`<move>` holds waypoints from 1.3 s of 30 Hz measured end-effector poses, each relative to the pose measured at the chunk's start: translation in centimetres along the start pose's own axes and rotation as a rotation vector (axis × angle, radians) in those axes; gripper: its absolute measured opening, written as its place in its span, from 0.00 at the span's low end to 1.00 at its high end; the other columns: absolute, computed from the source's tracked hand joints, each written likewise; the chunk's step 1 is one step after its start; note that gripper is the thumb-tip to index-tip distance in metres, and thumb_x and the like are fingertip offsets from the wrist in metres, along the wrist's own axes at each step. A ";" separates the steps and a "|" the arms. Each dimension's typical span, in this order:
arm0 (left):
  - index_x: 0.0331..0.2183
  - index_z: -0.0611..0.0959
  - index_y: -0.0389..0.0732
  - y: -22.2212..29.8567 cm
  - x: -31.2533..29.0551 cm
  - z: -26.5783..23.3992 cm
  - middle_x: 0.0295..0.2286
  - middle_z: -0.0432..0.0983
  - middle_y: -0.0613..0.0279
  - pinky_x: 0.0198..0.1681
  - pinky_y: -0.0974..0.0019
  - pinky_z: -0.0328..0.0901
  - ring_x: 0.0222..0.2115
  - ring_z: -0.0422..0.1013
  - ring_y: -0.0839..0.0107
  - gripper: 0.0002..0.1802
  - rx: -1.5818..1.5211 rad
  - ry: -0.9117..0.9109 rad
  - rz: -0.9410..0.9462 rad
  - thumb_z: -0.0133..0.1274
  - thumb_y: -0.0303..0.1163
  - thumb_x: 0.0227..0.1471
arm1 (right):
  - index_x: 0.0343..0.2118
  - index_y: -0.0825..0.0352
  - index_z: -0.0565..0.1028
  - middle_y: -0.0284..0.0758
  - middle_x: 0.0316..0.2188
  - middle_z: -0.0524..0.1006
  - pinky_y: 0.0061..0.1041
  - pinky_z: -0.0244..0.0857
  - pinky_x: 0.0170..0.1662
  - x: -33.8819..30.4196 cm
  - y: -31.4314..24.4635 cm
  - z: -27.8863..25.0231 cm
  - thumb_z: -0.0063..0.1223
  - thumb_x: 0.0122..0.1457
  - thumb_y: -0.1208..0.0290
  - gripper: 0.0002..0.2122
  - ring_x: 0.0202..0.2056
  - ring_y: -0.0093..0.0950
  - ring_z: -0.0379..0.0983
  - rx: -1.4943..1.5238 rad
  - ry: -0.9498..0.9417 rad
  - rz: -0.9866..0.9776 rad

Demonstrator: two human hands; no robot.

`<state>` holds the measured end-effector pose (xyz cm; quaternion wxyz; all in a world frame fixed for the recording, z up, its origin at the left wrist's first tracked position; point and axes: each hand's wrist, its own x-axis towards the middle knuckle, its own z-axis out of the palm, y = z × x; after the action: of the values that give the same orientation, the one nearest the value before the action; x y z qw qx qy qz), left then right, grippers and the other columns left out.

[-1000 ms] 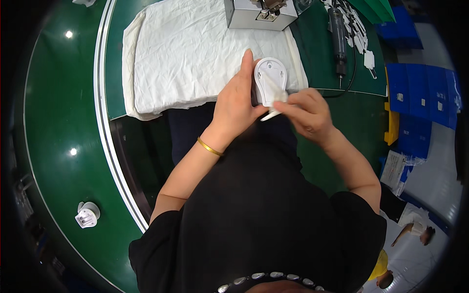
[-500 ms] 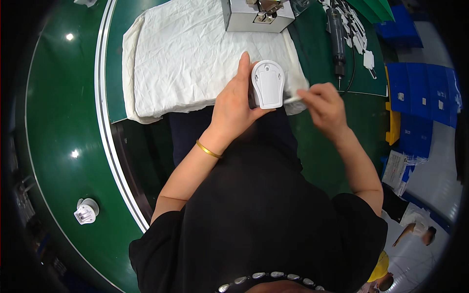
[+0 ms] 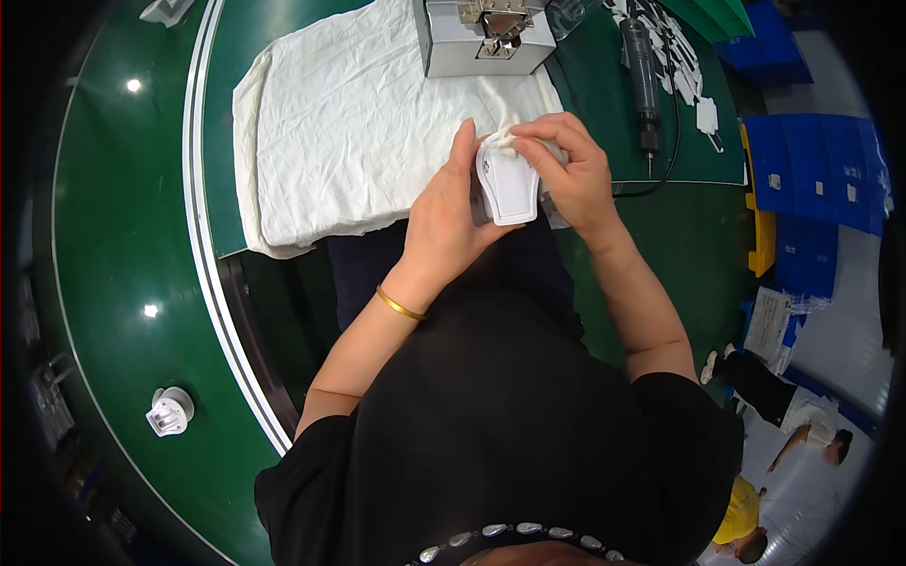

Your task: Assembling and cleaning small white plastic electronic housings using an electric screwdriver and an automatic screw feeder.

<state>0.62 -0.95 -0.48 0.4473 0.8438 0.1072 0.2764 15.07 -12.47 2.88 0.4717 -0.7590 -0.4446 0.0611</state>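
My left hand (image 3: 444,212) grips a white plastic housing (image 3: 514,191), rounded at its far end and narrower at its near end. A flat panel outlined on its face is turned up. The fingers are behind the housing, and the thumb side stands along its left edge. My right hand (image 3: 571,170) is closed in a pinch over the far end. Between its thumb and fingertips is a thin white strip (image 3: 497,99), soft-looking and blurred, which trails away beyond the housing. The fingertips hide the housing's upper right corner.
A padded white cloth (image 3: 330,132) covers the bench beyond my hands. On it stands a grey metal box fixture (image 3: 486,52). A dark electric screwdriver (image 3: 643,90) lies at right near several white parts (image 3: 694,71). Another white part (image 3: 170,411) sits on the green left surface. Blue bins (image 3: 812,170) stand farther right.
My right hand has moved left from beside the housing to its far end, bringing the white strip over it. The left hand and housing have shifted slightly toward me.
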 end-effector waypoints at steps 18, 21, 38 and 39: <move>0.65 0.43 0.38 -1.0 -0.2 -0.9 0.50 0.72 0.44 0.52 0.57 0.67 0.51 0.70 0.53 0.70 -0.344 0.041 -0.143 0.75 0.32 0.32 | 0.44 0.72 0.78 0.33 0.42 0.78 0.19 0.66 0.47 2.9 3.6 -4.3 0.59 0.58 0.74 0.12 0.43 0.21 0.73 -0.699 0.378 -0.242; 0.65 0.39 0.39 -0.1 0.7 -1.4 0.52 0.68 0.43 0.55 0.58 0.64 0.54 0.66 0.59 0.66 -0.741 0.101 -0.194 0.71 0.27 0.40 | 0.51 0.67 0.73 0.34 0.47 0.75 0.25 0.65 0.52 -1.4 3.0 -2.8 0.60 0.56 0.75 0.19 0.47 0.24 0.72 0.333 -0.004 0.286; 0.46 0.80 0.40 -2.2 1.0 -14.3 0.47 0.76 0.57 0.51 0.64 0.67 0.48 0.73 0.59 0.29 0.192 0.339 -0.101 0.62 0.17 0.37 | 0.59 0.67 0.63 0.35 0.44 0.75 0.18 0.68 0.39 0.5 -5.4 3.5 0.58 0.55 0.82 0.28 0.37 0.21 0.74 0.791 -0.321 0.233; 0.44 0.80 0.37 -3.9 0.9 -16.7 0.43 0.77 0.56 0.48 0.66 0.68 0.43 0.74 0.62 0.24 0.317 0.520 -0.083 0.61 0.20 0.40 | 0.59 0.67 0.63 0.35 0.44 0.75 0.18 0.68 0.39 0.5 -5.2 3.5 0.58 0.55 0.82 0.28 0.37 0.21 0.74 0.801 -0.350 0.214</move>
<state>-7.80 13.27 4.16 0.2784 0.7991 0.2942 0.4442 10.30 -8.95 5.12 0.6372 -0.5363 -0.3780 0.4044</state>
